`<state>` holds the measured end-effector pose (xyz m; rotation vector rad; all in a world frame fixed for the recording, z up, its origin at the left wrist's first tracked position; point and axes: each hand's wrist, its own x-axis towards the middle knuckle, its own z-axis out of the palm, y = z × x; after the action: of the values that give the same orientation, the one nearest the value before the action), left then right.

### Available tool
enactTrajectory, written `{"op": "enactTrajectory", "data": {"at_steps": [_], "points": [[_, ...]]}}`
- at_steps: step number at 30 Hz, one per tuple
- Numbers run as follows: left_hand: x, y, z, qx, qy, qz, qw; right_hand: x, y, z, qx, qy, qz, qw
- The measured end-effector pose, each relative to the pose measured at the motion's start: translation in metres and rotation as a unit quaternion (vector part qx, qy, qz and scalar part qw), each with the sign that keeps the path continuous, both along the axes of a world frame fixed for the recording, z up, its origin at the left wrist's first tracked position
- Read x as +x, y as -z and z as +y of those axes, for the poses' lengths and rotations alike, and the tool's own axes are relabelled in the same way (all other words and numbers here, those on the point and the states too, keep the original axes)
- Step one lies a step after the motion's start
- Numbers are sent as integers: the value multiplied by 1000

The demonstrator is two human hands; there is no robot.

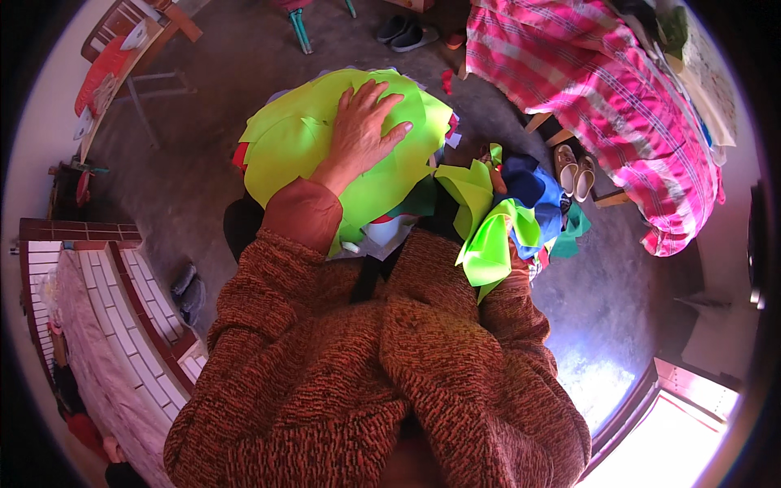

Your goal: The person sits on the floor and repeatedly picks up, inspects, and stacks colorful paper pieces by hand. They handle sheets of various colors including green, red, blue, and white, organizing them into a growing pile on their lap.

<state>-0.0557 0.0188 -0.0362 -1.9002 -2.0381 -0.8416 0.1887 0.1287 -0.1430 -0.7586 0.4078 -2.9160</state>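
My left hand lies flat, fingers spread, on a large sheet of bright lime-green fabric piled in front of me. My right hand is mostly hidden under a bunch of cloth pieces; only a bit of fingers shows. That bunch holds folded lime-green pieces, a dark blue piece and a teal piece. Red and white cloth edges peek out below the big green sheet. Both my sleeves are rust-brown knit.
A bed with a pink plaid blanket stands at the upper right. Beige shoes lie beside it, dark slippers farther back. A wooden chair is at upper left, a brick-pattern ledge at left, a bright doorway lower right.
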Motion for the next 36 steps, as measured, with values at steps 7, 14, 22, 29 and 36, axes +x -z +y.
{"op": "enactTrajectory", "data": {"at_steps": [7, 14, 22, 29, 36], "points": [[84, -4, -43, -128, 26, -403, 906, 24, -25, -25, 149, 216, -106, 959], [101, 4, -43, -342, 59, -753, 559, 36, -31, -38, 197, 232, -110, 946], [116, 28, -46, -47, 119, -829, 545, 45, -37, -50, 245, 240, -112, 933], [98, 2, -55, 56, 193, -823, 532, 45, -44, -53, 298, 244, -109, 916], [82, -21, -69, 138, 207, -823, 510, 45, -40, -54, 349, 228, -102, 903]]}}
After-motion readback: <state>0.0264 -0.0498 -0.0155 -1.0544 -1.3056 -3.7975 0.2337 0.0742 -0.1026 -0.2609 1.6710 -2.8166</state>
